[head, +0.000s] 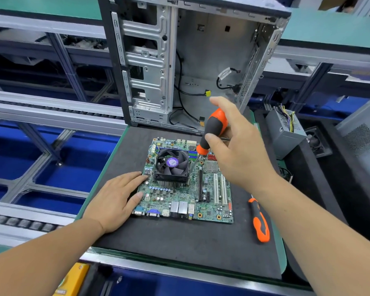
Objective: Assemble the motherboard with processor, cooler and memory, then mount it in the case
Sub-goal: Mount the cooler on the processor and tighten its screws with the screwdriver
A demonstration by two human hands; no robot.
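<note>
Currently, my left hand (115,197) lies flat, steadying the motherboard (186,184) on the foam mat (179,242), while my right hand (233,144) grips a screwdriver (212,130) fastening the fitted cooler (172,165); memory slots appear vacant, and the case (192,56) awaits mounting.

The case (192,60) was bare sheet metal, dull grey with stamped ribs. The motherboard (179,189) showed a glossy green laminate, its cooler (171,165) black plastic over metal fins. Both screwdrivers (214,127) (260,221) had matt rubbery orange-and-black handles. The mat (179,242) looked like soft, matt black foam.
</note>
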